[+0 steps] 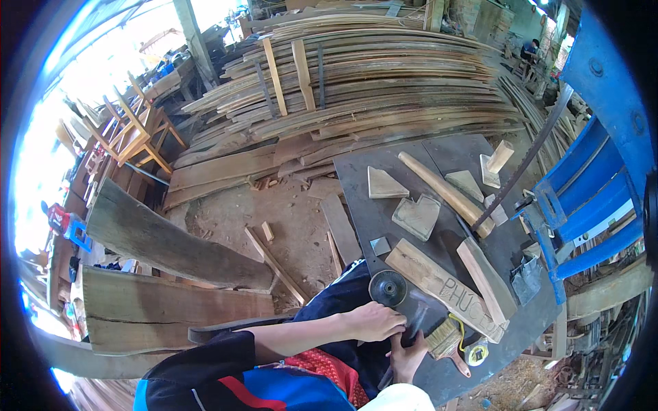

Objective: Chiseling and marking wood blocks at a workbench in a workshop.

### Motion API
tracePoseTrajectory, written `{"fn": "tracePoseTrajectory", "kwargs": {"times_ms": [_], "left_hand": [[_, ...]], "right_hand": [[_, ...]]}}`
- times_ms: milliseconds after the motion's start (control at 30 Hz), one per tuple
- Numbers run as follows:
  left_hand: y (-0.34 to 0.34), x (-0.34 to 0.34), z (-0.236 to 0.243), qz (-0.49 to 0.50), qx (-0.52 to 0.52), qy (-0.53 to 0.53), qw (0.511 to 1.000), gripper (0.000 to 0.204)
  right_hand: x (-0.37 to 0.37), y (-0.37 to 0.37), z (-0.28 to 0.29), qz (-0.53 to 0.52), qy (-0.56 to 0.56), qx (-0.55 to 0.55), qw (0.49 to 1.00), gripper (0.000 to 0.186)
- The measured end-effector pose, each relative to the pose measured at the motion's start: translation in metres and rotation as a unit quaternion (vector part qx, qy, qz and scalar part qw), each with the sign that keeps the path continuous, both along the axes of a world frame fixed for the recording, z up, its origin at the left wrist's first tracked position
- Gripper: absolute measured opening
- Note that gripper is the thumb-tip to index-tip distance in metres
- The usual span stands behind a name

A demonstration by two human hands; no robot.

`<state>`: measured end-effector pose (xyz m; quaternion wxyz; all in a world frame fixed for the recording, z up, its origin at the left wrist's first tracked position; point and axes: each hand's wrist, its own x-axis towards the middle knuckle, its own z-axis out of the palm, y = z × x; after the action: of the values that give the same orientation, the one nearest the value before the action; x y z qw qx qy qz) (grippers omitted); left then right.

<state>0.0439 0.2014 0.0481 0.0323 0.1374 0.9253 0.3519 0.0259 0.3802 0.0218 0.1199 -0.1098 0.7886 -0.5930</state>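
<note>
My left hand [375, 322] reaches in from the left, fingers curled and closed beside the edge of the dark metal table [360, 185]. What those fingers hold is hidden. Just below and touching it, my right hand [408, 357] is wrapped round a dark-handled tool with a blurred grey metal end [417, 313]; its exact kind is unclear. A round black disc [388, 288] is at the table edge beyond the left hand. Right of my hands lie a wide paintbrush [444, 340] and a yellow tape measure [477, 353]. A board with dark lettering [439, 284] lies beyond them.
An upright saw blade [524, 161] runs down to the table beside a blue machine frame [596, 205]. Offcuts [417, 217] and a long wooden bar [445, 192] lie on the tabletop. Large slabs [171, 240] lean at left; stacked planks [370, 75] fill the back.
</note>
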Motion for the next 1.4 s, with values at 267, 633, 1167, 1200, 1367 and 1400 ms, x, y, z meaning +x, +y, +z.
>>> {"fn": "tracePoseTrajectory", "kwargs": {"times_ms": [267, 633, 1167, 1200, 1367, 1400], "left_hand": [[-0.006, -0.003, 0.019, -0.009, 0.049, -0.020, 0.999, 0.019], [-0.004, 0.000, 0.022, -0.016, 0.046, -0.002, 0.999, 0.018], [0.003, -0.008, 0.033, -0.017, -0.035, -0.058, 0.998, 0.016], [0.002, -0.008, 0.037, -0.016, -0.030, -0.043, 0.999, 0.015], [-0.002, -0.004, 0.026, -0.003, -0.010, -0.032, 0.999, 0.018], [-0.003, -0.003, 0.028, 0.002, 0.009, -0.041, 0.999, 0.020]], "right_hand": [[-0.002, 0.006, -0.005, 0.035, 0.002, -0.027, 0.999, 0.021], [-0.003, 0.002, 0.005, 0.042, -0.020, -0.028, 0.999, 0.014], [-0.002, 0.000, 0.004, 0.020, -0.028, -0.005, 0.999, 0.014], [-0.002, 0.001, 0.004, 0.018, -0.033, -0.012, 0.999, 0.014], [-0.002, -0.003, 0.011, 0.010, -0.040, -0.033, 0.999, 0.016], [-0.002, -0.004, 0.011, 0.000, -0.045, -0.047, 0.998, 0.016]]}}
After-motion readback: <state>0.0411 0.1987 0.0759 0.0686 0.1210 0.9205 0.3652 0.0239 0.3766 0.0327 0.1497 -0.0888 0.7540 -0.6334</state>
